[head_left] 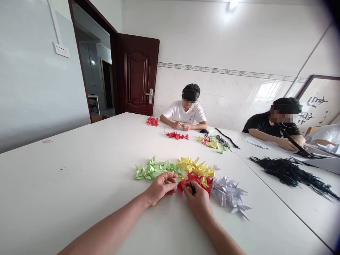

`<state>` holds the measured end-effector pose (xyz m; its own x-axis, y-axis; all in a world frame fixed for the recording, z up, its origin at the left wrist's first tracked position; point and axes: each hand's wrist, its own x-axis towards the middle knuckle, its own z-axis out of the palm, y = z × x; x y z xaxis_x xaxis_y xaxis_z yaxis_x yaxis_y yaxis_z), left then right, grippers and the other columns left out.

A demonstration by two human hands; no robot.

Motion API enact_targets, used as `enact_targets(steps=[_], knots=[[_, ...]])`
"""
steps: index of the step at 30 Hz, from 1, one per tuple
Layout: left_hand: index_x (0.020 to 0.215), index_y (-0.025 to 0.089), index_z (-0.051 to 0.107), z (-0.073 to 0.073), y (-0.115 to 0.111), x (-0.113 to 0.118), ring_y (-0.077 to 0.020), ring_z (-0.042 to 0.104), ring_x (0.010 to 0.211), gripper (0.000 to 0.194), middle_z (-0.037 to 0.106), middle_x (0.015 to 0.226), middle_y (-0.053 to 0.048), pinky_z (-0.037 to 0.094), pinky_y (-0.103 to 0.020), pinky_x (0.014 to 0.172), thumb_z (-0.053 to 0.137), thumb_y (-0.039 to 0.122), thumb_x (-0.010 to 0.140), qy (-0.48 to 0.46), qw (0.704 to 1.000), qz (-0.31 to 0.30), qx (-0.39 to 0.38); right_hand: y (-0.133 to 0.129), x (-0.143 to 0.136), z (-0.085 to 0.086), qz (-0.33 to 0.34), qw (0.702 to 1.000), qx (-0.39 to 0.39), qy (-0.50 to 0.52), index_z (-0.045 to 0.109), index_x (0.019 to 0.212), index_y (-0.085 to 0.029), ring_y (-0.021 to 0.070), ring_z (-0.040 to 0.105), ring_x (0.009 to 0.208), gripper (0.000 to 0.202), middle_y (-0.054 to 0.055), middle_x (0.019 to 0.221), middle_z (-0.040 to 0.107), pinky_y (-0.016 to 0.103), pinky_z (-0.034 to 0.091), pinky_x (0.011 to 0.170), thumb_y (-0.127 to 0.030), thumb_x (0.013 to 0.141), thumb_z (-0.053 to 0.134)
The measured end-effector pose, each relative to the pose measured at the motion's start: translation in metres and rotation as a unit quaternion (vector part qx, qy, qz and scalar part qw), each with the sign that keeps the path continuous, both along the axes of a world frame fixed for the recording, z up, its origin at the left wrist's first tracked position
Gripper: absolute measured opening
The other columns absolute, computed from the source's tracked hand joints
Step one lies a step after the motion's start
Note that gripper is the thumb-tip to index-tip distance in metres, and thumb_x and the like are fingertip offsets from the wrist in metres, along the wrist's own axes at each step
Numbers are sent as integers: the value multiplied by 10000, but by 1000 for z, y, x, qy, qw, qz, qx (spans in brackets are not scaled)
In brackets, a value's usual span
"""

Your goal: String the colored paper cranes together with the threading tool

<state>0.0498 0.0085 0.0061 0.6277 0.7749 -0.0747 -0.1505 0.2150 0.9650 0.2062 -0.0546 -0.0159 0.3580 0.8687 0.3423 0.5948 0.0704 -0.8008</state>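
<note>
My left hand (162, 188) is just in front of a pile of folded light-green paper pieces (152, 168). Its fingers are curled in, and anything between them is too small to make out. Gripped in my right hand (196, 199) is a slim dark pointed tool (192, 187), its tip up by the folded red paper pieces (208, 185). The right fingertips also reach a red piece at the left edge of that pile. Yellow folded pieces (195, 165) lie behind the red ones, and white folded pieces (228, 191) lie to their right.
Across the white table (101, 159), a person in white (186, 111) works near small red piles (176, 135) and a mixed pile (212, 142). A person in black (278, 124) sits at the right, behind a bundle of black cords (289, 171). A table seam runs at right.
</note>
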Motion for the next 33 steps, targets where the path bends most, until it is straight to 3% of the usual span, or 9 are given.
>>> enact_targets(steps=[4, 7, 12, 18, 24, 28, 33], knots=[[1081, 196, 561, -4, -4, 2, -87, 474, 568, 392, 545, 622, 28, 363, -224, 559, 665, 267, 710, 78, 991, -18, 107, -3, -2, 1, 21, 1000, 8, 21, 616, 707, -164, 103, 352, 493, 287, -51, 514, 366, 195, 311, 466, -434, 765, 537], [956, 156, 613, -4, -5, 4, -108, 511, 619, 302, 594, 689, -13, 394, -241, 591, 667, 319, 707, 59, 989, -42, 132, -4, -3, 2, 39, 999, 7, 34, 639, 736, -157, 104, 369, 491, 308, -44, 513, 399, 199, 326, 465, -454, 754, 557], [851, 141, 614, 1, -3, 4, -132, 547, 674, 270, 601, 707, -23, 428, -261, 640, 683, 342, 686, 36, 996, 3, 85, -7, -3, 6, 41, 997, 15, 68, 622, 939, -142, 171, 545, 678, 409, 55, 768, 617, 243, 439, 602, -507, 792, 509], [882, 161, 624, -1, 0, 3, -116, 551, 707, 245, 594, 799, -11, 434, -249, 673, 681, 251, 661, -6, 998, 53, 14, -14, -7, 10, 82, 993, 3, 81, 630, 953, -156, 193, 583, 697, 446, 65, 764, 641, 258, 461, 605, -523, 850, 398], [953, 142, 614, -3, 1, 5, -134, 561, 744, 307, 601, 900, -50, 448, -267, 671, 677, 222, 665, 12, 997, 65, 32, -12, -13, 10, 102, 992, -73, 30, 637, 996, -180, 217, 607, 771, 422, 70, 900, 676, 268, 455, 667, -523, 811, 476], [952, 141, 598, -4, 2, 5, -140, 565, 741, 320, 602, 837, -39, 449, -276, 682, 696, 221, 658, 5, 999, 46, 22, -12, -13, 9, 112, 991, -76, 9, 633, 987, -188, 221, 602, 772, 406, 63, 867, 674, 263, 445, 645, -520, 805, 487], [907, 151, 588, -2, 2, 4, -110, 542, 660, 267, 586, 763, -10, 431, -253, 642, 690, 249, 680, -4, 999, 25, 40, -15, -13, 15, 130, 990, -49, -2, 642, 859, -174, 153, 523, 586, 391, 22, 654, 605, 218, 382, 514, -490, 855, 413]])
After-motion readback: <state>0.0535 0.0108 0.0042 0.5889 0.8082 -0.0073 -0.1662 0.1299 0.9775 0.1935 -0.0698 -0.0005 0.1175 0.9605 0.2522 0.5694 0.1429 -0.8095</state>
